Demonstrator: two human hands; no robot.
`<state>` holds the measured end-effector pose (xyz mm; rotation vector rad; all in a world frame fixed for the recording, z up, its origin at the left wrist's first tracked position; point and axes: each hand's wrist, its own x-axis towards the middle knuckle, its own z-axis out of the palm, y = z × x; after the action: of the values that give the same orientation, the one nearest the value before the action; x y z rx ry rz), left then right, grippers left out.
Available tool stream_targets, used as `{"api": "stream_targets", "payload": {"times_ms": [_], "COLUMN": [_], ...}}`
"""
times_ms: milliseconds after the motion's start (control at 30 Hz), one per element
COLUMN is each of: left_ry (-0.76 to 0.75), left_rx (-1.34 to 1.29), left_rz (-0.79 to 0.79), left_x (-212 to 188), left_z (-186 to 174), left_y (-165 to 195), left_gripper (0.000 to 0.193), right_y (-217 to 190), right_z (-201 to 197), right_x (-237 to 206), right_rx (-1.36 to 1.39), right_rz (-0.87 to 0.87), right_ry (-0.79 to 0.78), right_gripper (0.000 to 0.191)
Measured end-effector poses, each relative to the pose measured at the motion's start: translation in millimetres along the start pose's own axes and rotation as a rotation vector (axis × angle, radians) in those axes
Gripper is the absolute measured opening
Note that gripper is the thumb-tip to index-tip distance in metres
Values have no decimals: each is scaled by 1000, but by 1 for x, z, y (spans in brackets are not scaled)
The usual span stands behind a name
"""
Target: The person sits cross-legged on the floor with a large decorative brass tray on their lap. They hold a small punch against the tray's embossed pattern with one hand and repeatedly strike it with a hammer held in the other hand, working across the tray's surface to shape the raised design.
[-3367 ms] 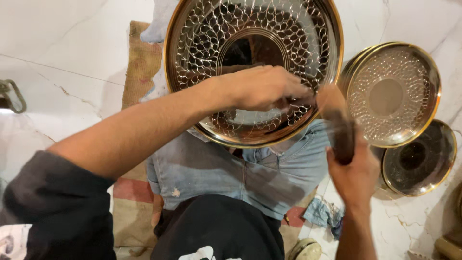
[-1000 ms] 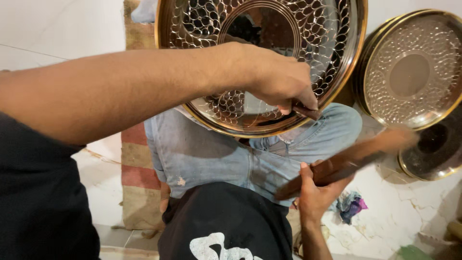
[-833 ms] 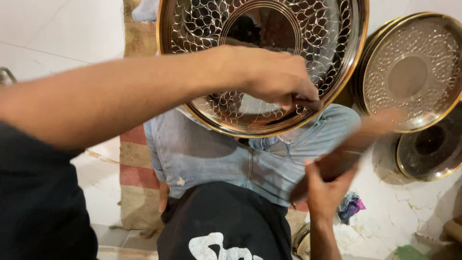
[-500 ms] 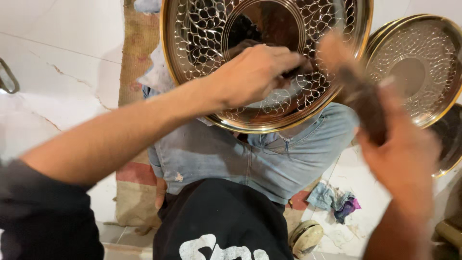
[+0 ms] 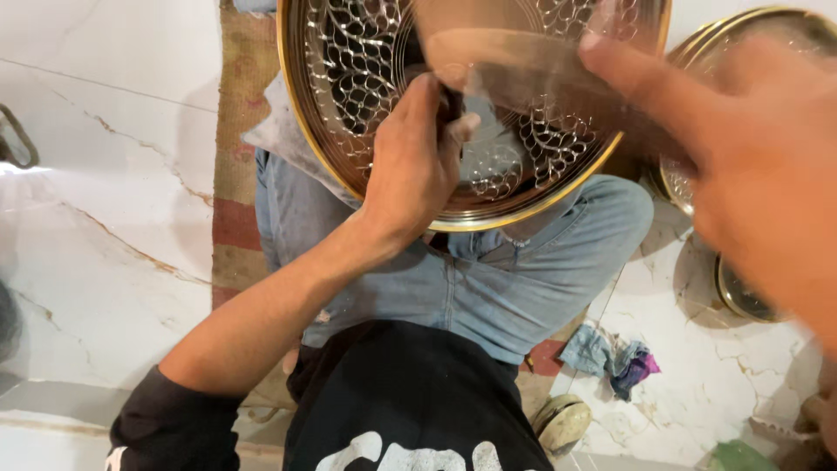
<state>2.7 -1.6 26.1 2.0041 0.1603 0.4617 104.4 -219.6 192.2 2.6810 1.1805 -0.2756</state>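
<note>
A large round brass tray [image 5: 366,96] with a pierced, scale-like pattern is propped on the lap, against jeans-clad legs [image 5: 488,279]. The left hand [image 5: 414,161] is pressed to the tray's face, its fingers closed on a small dark tool [image 5: 451,103] held against the metal near the plain centre disc. The right hand [image 5: 750,166] is raised close to the camera and heavily blurred; it seems to be wrapped around a brownish handle [image 5: 523,61], perhaps a mallet, though the grip cannot be made out for certain. Most of the tray's visible face already carries the pattern, so the work is judged well advanced; what remains cannot be told, since part of the tray is hidden by the hands. Other patterned brass trays [image 5: 741,288] lie at the right. A white marble floor [image 5: 105,227] is seen below, with a striped woven mat [image 5: 240,174] under the person and a crumpled cloth [image 5: 610,356] beside the knee.
</note>
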Motion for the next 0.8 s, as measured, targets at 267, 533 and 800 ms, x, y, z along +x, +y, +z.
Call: {"api": "stream_targets", "payload": {"times_ms": [267,533,800], "left_ry": [-408,-584,-704], "left_rx": [-175,-45,-112], "left_rz": [386,344,482], "left_x": [48,61,70], "left_z": [-10,-1,9], "left_y": [-1,1,-3], "left_gripper": [41,44,41], "right_y": [-1,7,-24], "right_z": [41,93,113], "right_x": [-25,-55,-58], "right_rx": [254,948,1123], "right_rz": [24,485,589], "right_ry": [477,508,503], "right_gripper": [84,43,72]}}
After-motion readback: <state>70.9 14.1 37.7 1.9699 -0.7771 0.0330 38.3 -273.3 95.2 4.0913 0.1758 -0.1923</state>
